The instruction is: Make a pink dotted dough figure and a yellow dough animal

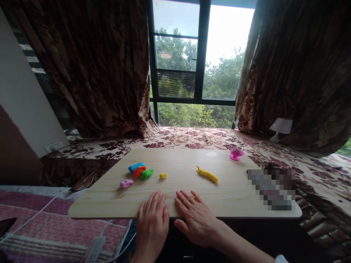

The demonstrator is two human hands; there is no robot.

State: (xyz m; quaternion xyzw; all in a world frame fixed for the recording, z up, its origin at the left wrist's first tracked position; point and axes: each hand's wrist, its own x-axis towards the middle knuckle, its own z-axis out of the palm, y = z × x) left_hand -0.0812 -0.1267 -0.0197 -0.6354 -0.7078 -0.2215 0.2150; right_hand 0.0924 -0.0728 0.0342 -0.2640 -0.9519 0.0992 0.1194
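Observation:
My left hand lies palm down over the front edge of the wooden tabletop, its fingers stretched out. Beside it my right hand is also flat, fingers extended; a small yellowish bit shows between its fingers, too little to make out. Beyond the hands sits a small yellow lump of modelling clay. A long yellow clay roll, forked at one end, lies farther right. To the left are blue, orange, green and pink clay lumps.
A pink stemmed piece with green dots stands at the tabletop's far right corner. A blurred-out object lies along the right edge. Behind are a floral-covered ledge, a small lamp and a window. A power strip lies lower left.

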